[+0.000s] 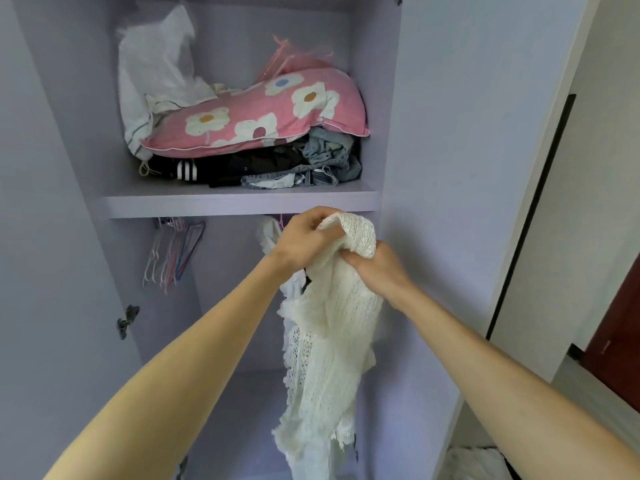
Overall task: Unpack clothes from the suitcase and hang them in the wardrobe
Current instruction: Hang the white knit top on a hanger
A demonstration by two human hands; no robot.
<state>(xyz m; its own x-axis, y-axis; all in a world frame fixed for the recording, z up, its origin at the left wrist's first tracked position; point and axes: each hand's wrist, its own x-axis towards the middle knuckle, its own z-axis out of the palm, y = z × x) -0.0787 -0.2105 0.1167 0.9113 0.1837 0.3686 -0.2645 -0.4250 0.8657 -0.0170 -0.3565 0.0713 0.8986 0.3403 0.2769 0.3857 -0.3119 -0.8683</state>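
wardrobe [433, 133]: shelf [242, 203] upper centre holds pink pillow [263, 114] over dark clothes [263, 164] | hangers [176, 251] below, left | left grip [304, 242] and right grip [379, 271] both clutch white knit top [332, 327]

Pink floral pillow [263, 116], crumpled white bag [156, 64], dark red door [620, 341]

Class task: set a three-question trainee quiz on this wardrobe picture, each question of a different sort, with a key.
1. True or false: only the left hand holds the white knitted garment.
2. Where do the empty hangers hang? A: below the shelf, at the left. B: on the floor. C: on the wardrobe door.
3. Fill in: the pink flowered pillow lies on a pile of ____.
Key: 1 false, the right hand grips it too; 2 A; 3 clothes.
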